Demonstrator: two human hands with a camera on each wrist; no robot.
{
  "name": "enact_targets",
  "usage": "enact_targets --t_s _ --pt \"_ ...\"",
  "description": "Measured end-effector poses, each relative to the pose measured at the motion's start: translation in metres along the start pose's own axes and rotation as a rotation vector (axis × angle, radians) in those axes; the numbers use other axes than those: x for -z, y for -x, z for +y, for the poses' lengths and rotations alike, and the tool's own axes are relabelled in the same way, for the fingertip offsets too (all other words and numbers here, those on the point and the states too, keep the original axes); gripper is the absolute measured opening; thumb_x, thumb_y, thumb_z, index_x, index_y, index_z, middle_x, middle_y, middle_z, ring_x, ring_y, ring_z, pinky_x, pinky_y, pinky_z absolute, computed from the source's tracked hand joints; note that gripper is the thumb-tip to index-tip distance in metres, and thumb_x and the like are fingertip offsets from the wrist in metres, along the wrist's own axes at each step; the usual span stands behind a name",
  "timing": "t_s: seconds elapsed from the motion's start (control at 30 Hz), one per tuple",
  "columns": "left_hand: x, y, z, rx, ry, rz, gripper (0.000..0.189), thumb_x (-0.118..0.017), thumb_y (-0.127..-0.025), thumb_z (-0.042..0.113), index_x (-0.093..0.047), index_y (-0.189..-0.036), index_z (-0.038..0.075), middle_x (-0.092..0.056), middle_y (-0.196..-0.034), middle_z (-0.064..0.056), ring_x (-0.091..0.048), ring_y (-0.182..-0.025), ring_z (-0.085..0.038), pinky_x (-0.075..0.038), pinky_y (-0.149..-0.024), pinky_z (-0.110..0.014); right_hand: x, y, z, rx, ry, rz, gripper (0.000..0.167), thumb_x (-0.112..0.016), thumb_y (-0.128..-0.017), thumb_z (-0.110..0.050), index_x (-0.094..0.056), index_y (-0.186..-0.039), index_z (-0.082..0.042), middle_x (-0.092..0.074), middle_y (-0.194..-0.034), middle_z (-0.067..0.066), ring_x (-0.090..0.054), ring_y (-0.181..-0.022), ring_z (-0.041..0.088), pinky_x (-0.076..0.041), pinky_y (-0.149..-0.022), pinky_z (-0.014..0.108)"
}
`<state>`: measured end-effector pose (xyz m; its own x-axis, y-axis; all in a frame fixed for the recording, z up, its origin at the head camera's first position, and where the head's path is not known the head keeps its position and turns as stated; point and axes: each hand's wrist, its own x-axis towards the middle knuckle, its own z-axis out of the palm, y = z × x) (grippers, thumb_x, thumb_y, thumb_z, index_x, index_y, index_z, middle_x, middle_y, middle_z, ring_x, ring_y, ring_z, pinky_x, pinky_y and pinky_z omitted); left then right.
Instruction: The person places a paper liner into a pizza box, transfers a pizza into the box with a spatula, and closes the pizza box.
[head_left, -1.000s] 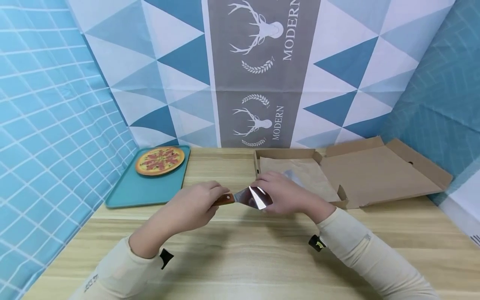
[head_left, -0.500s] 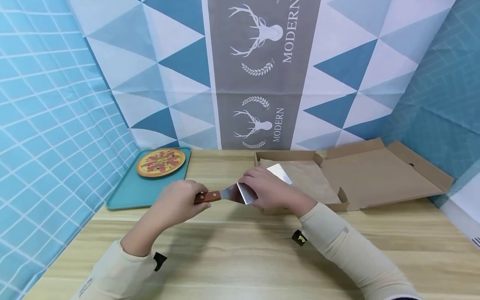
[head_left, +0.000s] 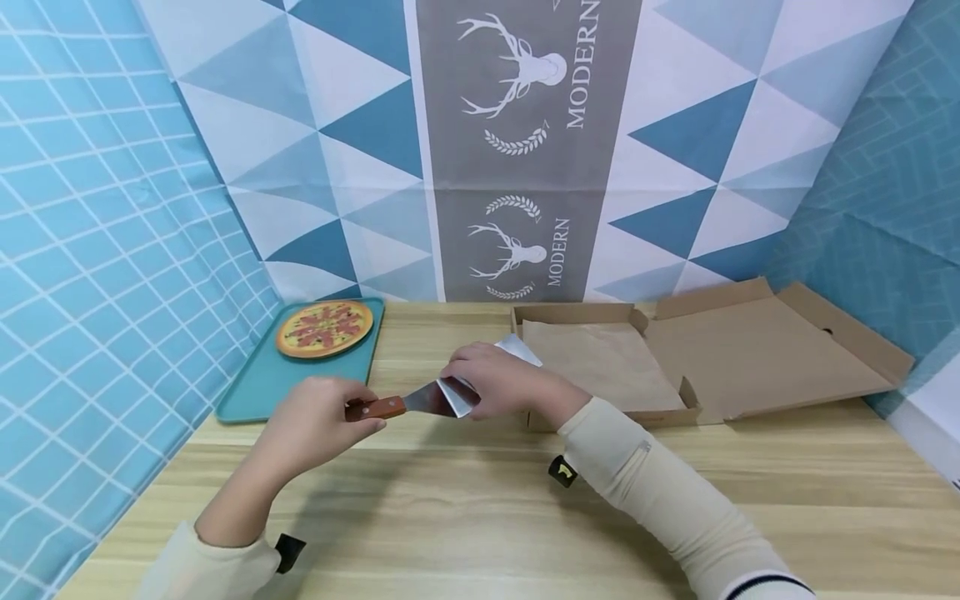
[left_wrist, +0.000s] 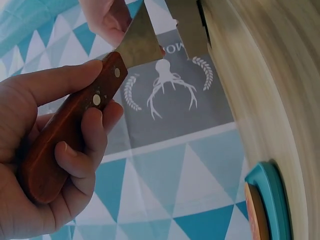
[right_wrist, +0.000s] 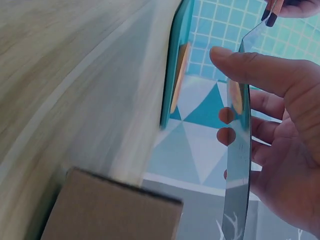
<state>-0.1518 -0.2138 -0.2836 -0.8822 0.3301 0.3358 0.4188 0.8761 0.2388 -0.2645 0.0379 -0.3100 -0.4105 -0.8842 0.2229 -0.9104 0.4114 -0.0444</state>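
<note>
A metal spatula with a brown wooden handle is held level above the table between both hands. My left hand grips that handle; in the left wrist view its fingers wrap the riveted wood. My right hand holds the shiny blade, thumb on one side and fingertips curling round from behind. Part of the blade is hidden by this hand in the head view. At the back left, a round pizza lies on a teal tray.
An open cardboard pizza box stands behind and right of my right hand, lined with brown paper. Its lid lies folded out to the right. Patterned cloth walls enclose the wooden table at the back and sides.
Both hands have moved left together with the spatula, keeping hold of handle and blade. The right hand now stands left of the box. Pizza, tray and box stay put.
</note>
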Motion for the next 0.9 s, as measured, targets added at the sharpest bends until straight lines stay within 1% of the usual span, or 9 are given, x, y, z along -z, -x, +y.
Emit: enact_targets --t_s 0.2,0.37,0.47,0.57,0.67,0.77,0.9 --pt "0.006 0.008 -0.004 0.042 0.001 0.003 0.012 -0.082 -0.076 0.020 -0.074 -0.082 0.014 -0.057 -0.064 0.011 -0.046 -0.053 -0.007 -0.038 -0.049 -0.027 -0.007 -0.013 -0.004 0.006 0.009 -0.012 0.057 -0.083 -0.073 -0.022 -0.062 -0.124 -0.010 -0.061 -0.122 0.003 -0.053 -0.114 0.019 -0.037 -0.103 0.032" --pt "0.012 0.010 -0.006 0.083 0.008 -0.015 0.011 -0.081 -0.077 0.019 -0.074 -0.084 0.013 -0.059 -0.065 0.009 -0.047 -0.054 -0.008 -0.039 -0.050 -0.028 -0.012 -0.020 -0.007 0.015 0.003 -0.007 0.053 -0.081 -0.077 -0.020 -0.061 -0.125 -0.008 -0.059 -0.126 0.009 -0.052 -0.118 0.024 -0.035 -0.107 0.035" --pt "0.015 0.012 -0.008 0.094 0.009 -0.023 0.012 -0.081 -0.078 0.020 -0.075 -0.086 0.012 -0.061 -0.067 0.009 -0.048 -0.055 -0.008 -0.039 -0.050 -0.029 -0.013 -0.022 -0.007 0.001 -0.009 0.008 0.052 -0.081 -0.077 -0.019 -0.061 -0.124 -0.008 -0.058 -0.126 0.010 -0.051 -0.118 0.025 -0.035 -0.106 0.037" --pt "0.018 0.014 -0.011 0.095 0.005 -0.028 0.011 -0.080 -0.078 0.020 -0.075 -0.084 0.013 -0.060 -0.066 0.009 -0.047 -0.054 -0.008 -0.039 -0.050 -0.029 -0.014 -0.022 -0.007 -0.023 -0.022 0.022 0.050 -0.082 -0.075 -0.017 -0.063 -0.121 -0.008 -0.058 -0.125 0.011 -0.052 -0.117 0.026 -0.038 -0.103 0.039" --pt "0.021 0.017 -0.015 0.095 -0.013 -0.031 0.010 -0.080 -0.077 0.020 -0.075 -0.082 0.012 -0.060 -0.065 0.010 -0.047 -0.054 -0.008 -0.039 -0.050 -0.028 -0.015 -0.023 -0.006 -0.070 -0.044 0.018 0.054 -0.083 -0.074 -0.016 -0.062 -0.123 -0.008 -0.057 -0.129 0.013 -0.050 -0.121 0.028 -0.037 -0.105 0.040" --pt "0.025 0.022 -0.020 0.107 -0.029 -0.036 0.009 -0.080 -0.077 0.019 -0.074 -0.080 0.012 -0.059 -0.065 0.010 -0.047 -0.055 -0.008 -0.039 -0.050 -0.029 -0.016 -0.023 -0.004 -0.117 -0.064 0.006 0.061 -0.084 -0.074 -0.017 -0.059 -0.129 -0.006 -0.053 -0.135 0.015 -0.046 -0.127 0.030 -0.033 -0.109 0.041" --pt "0.030 0.028 -0.025 0.141 -0.058 -0.053 0.009 -0.079 -0.077 0.021 -0.074 -0.079 0.014 -0.059 -0.065 0.010 -0.047 -0.055 -0.009 -0.038 -0.051 -0.030 -0.019 -0.024 -0.002 -0.124 -0.057 0.007 0.067 -0.085 -0.075 -0.019 -0.055 -0.133 -0.002 -0.051 -0.137 0.017 -0.044 -0.129 0.032 -0.033 -0.110 0.040"
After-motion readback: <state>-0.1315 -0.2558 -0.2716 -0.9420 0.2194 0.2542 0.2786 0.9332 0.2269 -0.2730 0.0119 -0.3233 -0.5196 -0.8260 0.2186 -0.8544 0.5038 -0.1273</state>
